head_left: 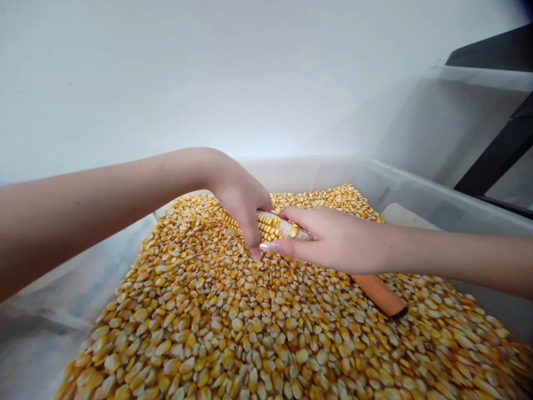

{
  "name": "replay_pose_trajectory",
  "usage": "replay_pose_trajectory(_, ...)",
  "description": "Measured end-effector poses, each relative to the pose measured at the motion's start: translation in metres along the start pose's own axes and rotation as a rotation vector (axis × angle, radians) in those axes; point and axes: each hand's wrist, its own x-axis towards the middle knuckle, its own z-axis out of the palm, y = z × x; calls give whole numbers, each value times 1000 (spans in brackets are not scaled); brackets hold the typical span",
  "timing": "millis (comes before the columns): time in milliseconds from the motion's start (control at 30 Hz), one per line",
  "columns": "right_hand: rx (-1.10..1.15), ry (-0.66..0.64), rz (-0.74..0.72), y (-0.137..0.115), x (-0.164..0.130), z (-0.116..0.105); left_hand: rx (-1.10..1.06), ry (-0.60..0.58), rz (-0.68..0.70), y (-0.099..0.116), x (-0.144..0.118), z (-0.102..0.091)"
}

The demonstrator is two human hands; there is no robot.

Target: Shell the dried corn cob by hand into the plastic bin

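A corn cob (270,226) lies across both hands, just above a deep bed of loose corn kernels (233,333). Yellow kernels still cover its left part, while its right end is pale and mostly bare. My left hand (241,200) is closed over the kernelled part from above, its thumb pointing down at the near side. From the right, my right hand (328,236) grips the bare end, thumb along the near side and fingers on the far side. Under my right hand an orange-brown wooden handle (381,297) rests on the kernels; its other end is hidden.
The kernels fill a translucent plastic bin (416,186), whose walls rise at the back and right. A plain pale wall (208,72) stands behind it. Dark frame bars (499,150) are at the far right.
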Motion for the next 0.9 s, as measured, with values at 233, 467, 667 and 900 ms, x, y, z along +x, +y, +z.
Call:
replay_pose_trajectory(233, -38, -32, -13, -3, 1, -1, -116, -35, -5, -4, 4, 1)
replay_pose_trajectory(467, 147, -43, 64, 6, 6, -2, -107, -135, 84, -5, 5, 2)
replay_pose_trajectory(667, 235, -21, -4, 9, 7, -5, 11, 37, 102, -3, 1, -1)
replay_pose_trajectory(900, 206, -25, 70, 14, 4, -6, -38, 66, 157, 1, 8, 2)
